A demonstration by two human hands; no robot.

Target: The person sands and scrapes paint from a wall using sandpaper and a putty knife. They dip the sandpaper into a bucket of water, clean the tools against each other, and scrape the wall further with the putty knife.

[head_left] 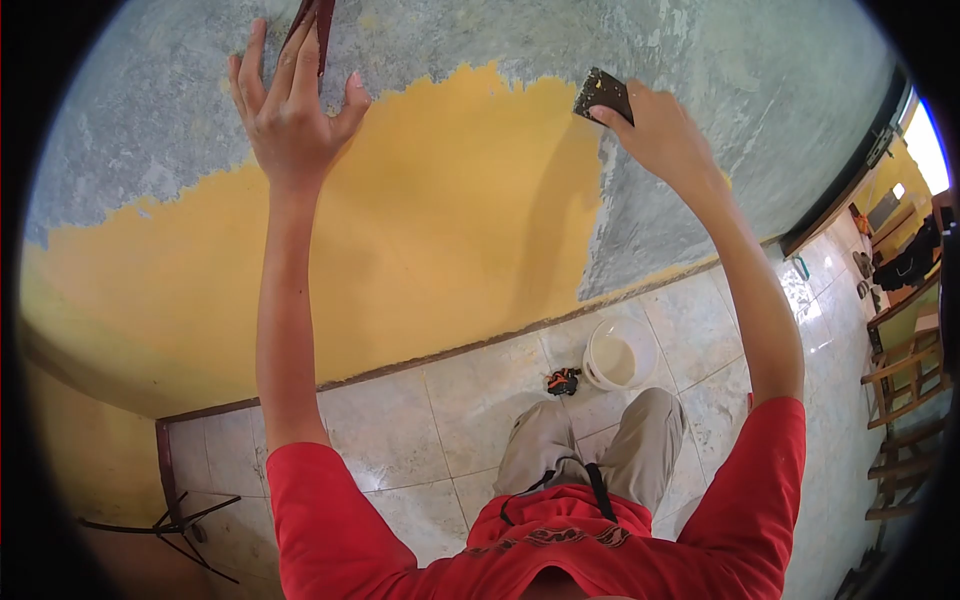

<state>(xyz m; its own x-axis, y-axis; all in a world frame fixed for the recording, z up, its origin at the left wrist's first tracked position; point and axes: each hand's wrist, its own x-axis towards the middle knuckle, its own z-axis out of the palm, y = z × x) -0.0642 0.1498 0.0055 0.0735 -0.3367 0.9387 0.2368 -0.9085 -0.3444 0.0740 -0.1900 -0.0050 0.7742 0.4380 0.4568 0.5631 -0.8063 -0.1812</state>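
At lower left, a thin black metal stand is on the tiled floor. Above and to its right, the left hand is raised at the wall, fingers spread wide and pointing up, thumb held well out to the side. A dark maroon strip comes down from the top edge beside its two fingers nearest the thumb; whether they grip or only touch it cannot be told.

Between the hands, the wall is yellow below and mottled grey above, with a ragged border. Lower down are a red shirt, khaki trousers and a small orange-and-black object just left of a white bucket with pale contents.

Farther right, a flat dark block with light flecks is at the grey area, near the yellow patch's upper right corner. The right hand grips its right end, closed around it, thumb along the lower side; the block's left part juts beyond the fingers. At far right is wooden slatted furniture.
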